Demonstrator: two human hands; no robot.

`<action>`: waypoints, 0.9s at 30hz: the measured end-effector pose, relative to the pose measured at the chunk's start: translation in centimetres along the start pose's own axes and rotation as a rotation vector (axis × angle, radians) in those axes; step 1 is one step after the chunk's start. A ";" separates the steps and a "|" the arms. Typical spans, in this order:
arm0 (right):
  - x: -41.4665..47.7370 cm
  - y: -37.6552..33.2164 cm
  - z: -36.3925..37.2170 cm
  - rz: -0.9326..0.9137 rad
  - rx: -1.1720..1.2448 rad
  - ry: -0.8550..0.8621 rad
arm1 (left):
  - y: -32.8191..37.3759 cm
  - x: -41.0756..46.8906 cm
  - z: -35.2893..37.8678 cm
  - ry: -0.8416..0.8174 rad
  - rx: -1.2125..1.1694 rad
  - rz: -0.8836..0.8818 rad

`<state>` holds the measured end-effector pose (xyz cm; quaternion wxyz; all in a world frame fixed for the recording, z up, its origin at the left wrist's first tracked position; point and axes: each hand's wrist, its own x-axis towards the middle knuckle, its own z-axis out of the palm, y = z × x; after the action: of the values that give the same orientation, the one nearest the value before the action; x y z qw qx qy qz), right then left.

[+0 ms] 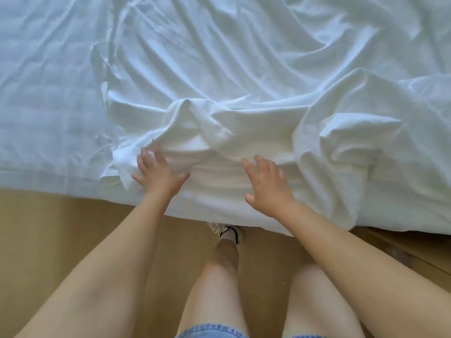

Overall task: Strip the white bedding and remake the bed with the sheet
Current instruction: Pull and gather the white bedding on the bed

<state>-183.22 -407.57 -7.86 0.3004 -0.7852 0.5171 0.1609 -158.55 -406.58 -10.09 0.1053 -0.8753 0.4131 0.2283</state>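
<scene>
A white sheet (pixel 256 89) lies crumpled across the bed, bunched in thick folds near the front edge and draping over it. On the left, the quilted mattress cover (pixel 44 93) shows bare beside the sheet's edge. My left hand (pixel 158 170) lies with spread fingers on the sheet's folded edge near the bed's front. My right hand (pixel 267 185) is spread flat over the sheet a little to the right, fingers straight. Neither hand grips the cloth.
The wooden floor (pixel 61 228) runs along the bed's front edge. My legs and one white shoe (pixel 228 231) stand close against the bed, the shoe partly under the hanging sheet. A wooden edge (pixel 400 250) shows at the lower right.
</scene>
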 end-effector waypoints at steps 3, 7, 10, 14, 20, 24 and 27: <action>3.2 -4.2 0.2 0.016 0.037 0.015 | -2.4 4.3 -1.5 -0.016 -0.087 -0.089; 7.5 -9.4 0.0 -0.033 0.057 0.103 | -3.9 7.2 -2.0 -0.143 -0.241 -0.030; 10.3 -13.0 -0.5 -0.092 -0.028 0.101 | -3.9 7.3 -3.2 -0.071 -0.381 0.138; 14.7 -17.2 -2.5 -0.034 0.015 0.098 | -3.5 11.7 -10.2 0.186 -0.851 0.123; 25.0 -21.7 -10.4 -0.008 0.134 0.396 | -1.6 18.4 -16.6 0.245 -0.819 0.336; 29.5 -21.5 -15.3 -0.021 0.364 0.621 | -4.6 20.9 -14.8 0.174 -0.833 0.136; 32.5 -21.9 -16.9 0.011 0.393 0.579 | -5.4 20.1 -11.0 -0.188 -0.817 0.080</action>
<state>-150.88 -435.37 -6.53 0.2858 -0.7225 0.6063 -0.1693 -139.84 -420.84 -10.23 -0.2220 -0.8036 0.3110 0.4562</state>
